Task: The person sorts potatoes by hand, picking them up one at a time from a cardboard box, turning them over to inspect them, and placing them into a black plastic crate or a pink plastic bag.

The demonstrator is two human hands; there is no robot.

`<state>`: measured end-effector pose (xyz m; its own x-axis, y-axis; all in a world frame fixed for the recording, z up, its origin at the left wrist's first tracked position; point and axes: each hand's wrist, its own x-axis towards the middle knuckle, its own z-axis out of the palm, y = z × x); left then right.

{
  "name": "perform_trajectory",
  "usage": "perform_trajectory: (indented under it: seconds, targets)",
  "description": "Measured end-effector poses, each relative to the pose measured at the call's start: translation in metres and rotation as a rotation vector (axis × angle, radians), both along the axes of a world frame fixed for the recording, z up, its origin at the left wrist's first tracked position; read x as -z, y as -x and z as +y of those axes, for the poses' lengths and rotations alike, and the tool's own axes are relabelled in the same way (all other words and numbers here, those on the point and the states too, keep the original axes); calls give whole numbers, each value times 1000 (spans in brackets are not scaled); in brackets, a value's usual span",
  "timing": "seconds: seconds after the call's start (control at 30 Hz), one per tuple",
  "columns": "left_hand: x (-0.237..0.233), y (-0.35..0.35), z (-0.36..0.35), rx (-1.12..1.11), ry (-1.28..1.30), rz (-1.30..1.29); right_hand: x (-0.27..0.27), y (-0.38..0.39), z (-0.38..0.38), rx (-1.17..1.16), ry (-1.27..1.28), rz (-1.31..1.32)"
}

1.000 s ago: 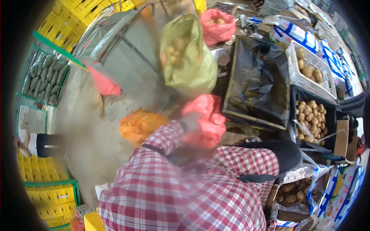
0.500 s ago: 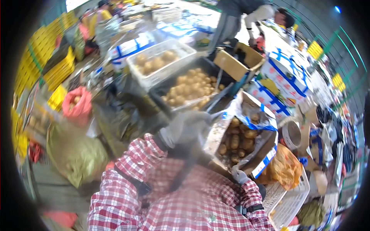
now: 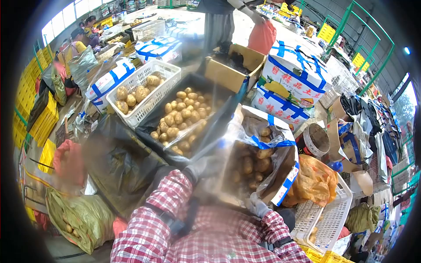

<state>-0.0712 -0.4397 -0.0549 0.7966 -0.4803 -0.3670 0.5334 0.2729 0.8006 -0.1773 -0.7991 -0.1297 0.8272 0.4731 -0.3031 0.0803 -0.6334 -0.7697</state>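
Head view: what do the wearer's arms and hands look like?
Red-and-white checked sleeves, with dark bands strapped over both forearms. Left hand: grey-gloved, somewhat blurred. Right hand: pale grey-gloved. No lettering readable on either.

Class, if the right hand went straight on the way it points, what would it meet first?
Most likely the right hand would meet the near side of the open carton; it looks very close or touching, but depth is unclear.
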Motion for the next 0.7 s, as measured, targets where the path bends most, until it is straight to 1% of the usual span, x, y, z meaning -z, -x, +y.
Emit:
perform_trajectory:
  seconds: [0.07,0.17,0.2,0.23,0.3,0.37,0.4,0.43,0.47,0.53,0.57,0.6,0.63,0.67,0.7]
  targets:
    - [-18,2,-4,-12,-55,55,-12,1,6,26,0,-48]
    - [-12,0,-7,-25,-40,36,-22,3,12,73,50,36]
    - [-7,-2,-6,-7,-69,-72,-24,5,13,56,-25,15]
    - [-5,-3,-6,5,-100,-180,-39,-2,13,40,21,14]
    - [-21,1,-9,83,-291,-581,-56,-5,16,22,72,6]
    - [-69,-3,-11,237,-574,-1076,-55,-6,16,6,127,48]
    - [-60,-6,-11,311,-642,-981,-60,-5,17,-9,151,66]
    - [-58,-11,-15,291,-626,-979,-66,-6,18,-23,173,83]
    - [-53,-15,-18,271,-610,-977,-84,-13,12,-42,222,107]
    - [-58,-25,-24,234,-528,-1024,-92,-16,15,-75,240,-38]
    - [-69,-33,-26,314,-460,-852,-91,-17,15,-87,251,-103]
    - [-79,-41,-29,377,-402,-669,-82,-16,9,-108,285,-74]
    - [-90,-48,-31,421,-362,-490,-72,-17,7,-65,221,-123]
    - [-83,-51,-33,415,-281,-365,-62,-15,8,-19,160,-170]
    - [-83,-50,-34,394,-185,-236,-67,-13,8,16,116,-213]
